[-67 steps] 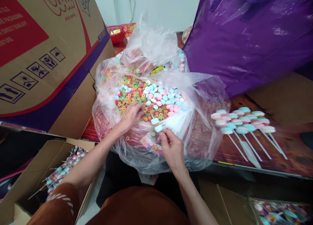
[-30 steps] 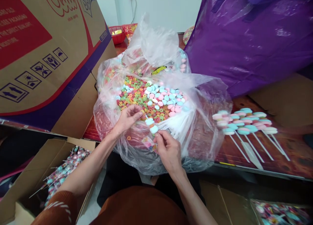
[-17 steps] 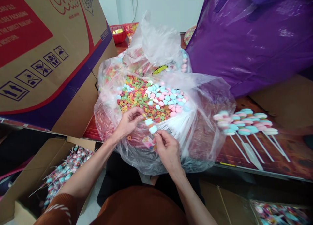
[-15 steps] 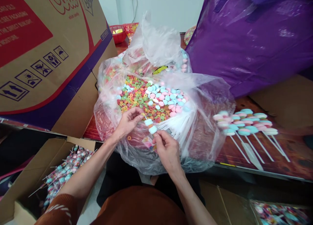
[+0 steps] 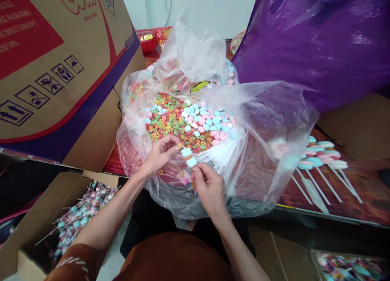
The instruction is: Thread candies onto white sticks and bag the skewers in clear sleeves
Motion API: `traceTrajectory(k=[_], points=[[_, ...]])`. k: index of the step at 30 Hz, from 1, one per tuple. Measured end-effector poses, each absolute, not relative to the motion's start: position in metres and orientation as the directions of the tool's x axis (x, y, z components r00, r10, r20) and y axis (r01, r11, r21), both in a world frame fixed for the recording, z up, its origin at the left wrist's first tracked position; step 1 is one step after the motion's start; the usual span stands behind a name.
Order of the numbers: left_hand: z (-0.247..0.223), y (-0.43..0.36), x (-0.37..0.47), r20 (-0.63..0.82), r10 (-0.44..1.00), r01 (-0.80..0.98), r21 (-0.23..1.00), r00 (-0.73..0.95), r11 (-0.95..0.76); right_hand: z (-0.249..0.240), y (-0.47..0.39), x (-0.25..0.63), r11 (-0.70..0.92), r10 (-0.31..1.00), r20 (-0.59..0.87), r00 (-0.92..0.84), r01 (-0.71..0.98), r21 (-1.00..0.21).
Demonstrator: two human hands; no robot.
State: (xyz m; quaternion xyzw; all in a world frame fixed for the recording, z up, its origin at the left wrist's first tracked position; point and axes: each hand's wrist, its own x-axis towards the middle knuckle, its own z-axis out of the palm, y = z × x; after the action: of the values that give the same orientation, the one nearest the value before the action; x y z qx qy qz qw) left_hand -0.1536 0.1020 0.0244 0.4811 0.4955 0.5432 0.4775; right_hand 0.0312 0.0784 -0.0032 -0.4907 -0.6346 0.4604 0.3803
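Note:
Between my hands is a candy skewer [image 5: 191,162] with pale blue marshmallows and an orange ring threaded on a white stick. My right hand [image 5: 210,187] is closed in a pinch at its lower end, just under the bottom marshmallow. My left hand [image 5: 163,152] pinches a small yellowish ring candy [image 5: 179,145] at the upper tip of the stick. Whether the ring is around the tip or beside it, I cannot tell. Beneath both hands, a clear plastic bag [image 5: 134,147] lies open, holding colourful ring candies [image 5: 170,114], pink and blue marshmallows [image 5: 210,120] and white sticks [image 5: 224,153].
Finished marshmallow skewers [image 5: 323,157] lie on the table [image 5: 359,183] at right, partly behind the bag's flap. A big carton [image 5: 100,69] stands left, a purple bag [image 5: 304,57] right. Below left, an open box [image 5: 18,232] holds many skewers. A red basket [image 5: 148,45] sits behind.
The bag's right flap has billowed up and to the right, covering more of the skewers lying there. My hands have barely moved and keep the same pinches.

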Motion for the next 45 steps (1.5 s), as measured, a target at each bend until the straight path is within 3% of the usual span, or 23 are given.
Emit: traceTrajectory(k=[4, 10, 14, 23, 32, 38, 45], points=[[0.027, 0.101, -0.154, 0.112, 0.993, 0.080, 0.991, -0.046, -0.108, -0.001, 0.082, 0.029, 0.109, 0.966, 0.035, -0.255, 0.280, -0.954], [0.017, 0.104, -0.158, 0.017, 0.976, -0.101, 0.994, -0.215, -0.039, 0.000, 0.083, 0.029, 0.096, 0.966, 0.033, -0.256, 0.238, -0.967], [0.012, 0.104, -0.157, 0.014, 0.956, -0.101, 0.994, -0.294, -0.046, -0.003, 0.080, 0.028, 0.118, 0.957, 0.046, -0.286, 0.242, -0.963], [0.020, 0.098, -0.155, 0.007, 0.970, -0.071, 0.997, -0.244, -0.025, -0.001, 0.082, 0.027, 0.141, 0.956, 0.060, -0.288, 0.269, -0.953], [0.028, 0.095, -0.153, -0.234, 0.944, -0.334, 0.931, -0.234, 0.148, 0.001, 0.080, 0.022, 0.198, 0.954, 0.136, -0.267, 0.218, -0.956], [0.033, 0.093, -0.153, -0.291, 0.942, -0.403, 0.892, -0.166, 0.204, 0.007, 0.088, 0.019, 0.251, 0.935, 0.176, -0.309, 0.221, -0.942], [0.028, 0.096, -0.146, -0.299, 0.928, -0.540, 0.830, -0.223, 0.138, 0.015, 0.093, 0.016, 0.265, 0.936, 0.184, -0.301, 0.253, -0.930]])
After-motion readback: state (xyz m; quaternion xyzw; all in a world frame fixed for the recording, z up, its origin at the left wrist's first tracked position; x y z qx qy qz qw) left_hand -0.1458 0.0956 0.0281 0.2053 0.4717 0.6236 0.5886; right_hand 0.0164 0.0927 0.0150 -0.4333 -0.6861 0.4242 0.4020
